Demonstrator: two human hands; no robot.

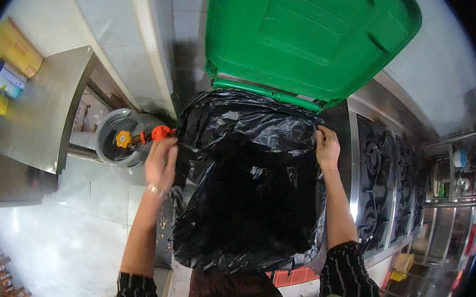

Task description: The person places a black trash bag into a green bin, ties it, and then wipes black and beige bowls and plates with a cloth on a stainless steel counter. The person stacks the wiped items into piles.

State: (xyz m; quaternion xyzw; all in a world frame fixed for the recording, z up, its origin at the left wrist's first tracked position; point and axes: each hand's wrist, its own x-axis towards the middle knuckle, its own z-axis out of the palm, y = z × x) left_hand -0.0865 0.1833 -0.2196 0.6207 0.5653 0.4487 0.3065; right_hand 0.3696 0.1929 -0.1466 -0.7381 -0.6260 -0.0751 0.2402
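A black plastic bin liner is spread inside a bin and folded out over its rim, its inside dark. The bin's green lid is swung up behind it on a green hinge bar. At the upper right corner of the rim, my right hand pinches the liner's edge. My left hand, with a bracelet at the wrist, is at the liner's left edge, just below a red-orange valve fitting. Whether its fingers grip the plastic is unclear.
A grey gas cylinder with an orange knob stands close on the left. Beyond it is a steel counter bearing yellow packages. A stove with black burners runs along the right. A red grate lies below the bin.
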